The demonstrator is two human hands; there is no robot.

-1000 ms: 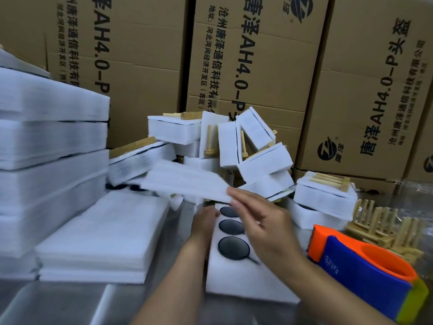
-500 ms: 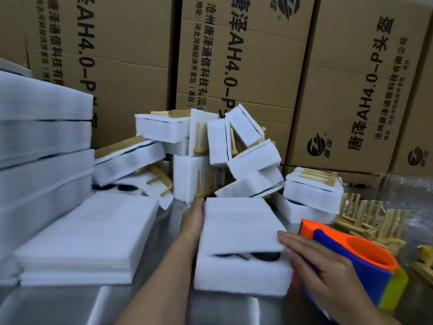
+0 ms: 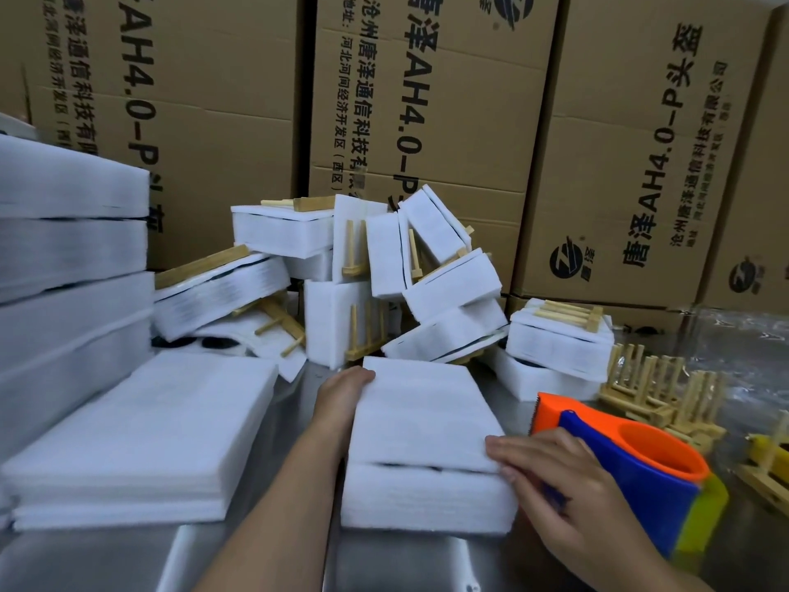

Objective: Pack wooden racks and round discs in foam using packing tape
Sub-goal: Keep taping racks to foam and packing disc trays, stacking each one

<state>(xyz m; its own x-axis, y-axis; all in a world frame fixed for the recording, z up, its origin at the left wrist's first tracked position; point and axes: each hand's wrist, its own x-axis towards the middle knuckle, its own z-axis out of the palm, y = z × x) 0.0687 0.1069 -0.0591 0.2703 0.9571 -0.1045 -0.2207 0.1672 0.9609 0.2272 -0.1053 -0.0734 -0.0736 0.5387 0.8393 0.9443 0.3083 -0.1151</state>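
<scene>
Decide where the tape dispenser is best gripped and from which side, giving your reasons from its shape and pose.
Probably wrap the right hand round the blue curved body of the tape dispenser, coming from the near left side. The orange ring opens upward, which leaves that rounded body exposed, and the toothed edge sits at the far end, clear of such a grip.

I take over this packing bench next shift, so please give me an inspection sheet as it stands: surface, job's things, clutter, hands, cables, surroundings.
Surface: shiny metal table.
Job's things: foam sheet lies on foam block, with a dark gap between them; tape dispenser to the right; loose wooden racks beyond.
Clutter: pile of wrapped bundles behind; stack of foam pads at left.
Hands: left hand is against the sheet's far left corner, fingers hidden; right hand touches its near right corner with straight fingers.
Cables: nothing seen.
Surroundings: cardboard boxes behind; plastic film at right.
</scene>
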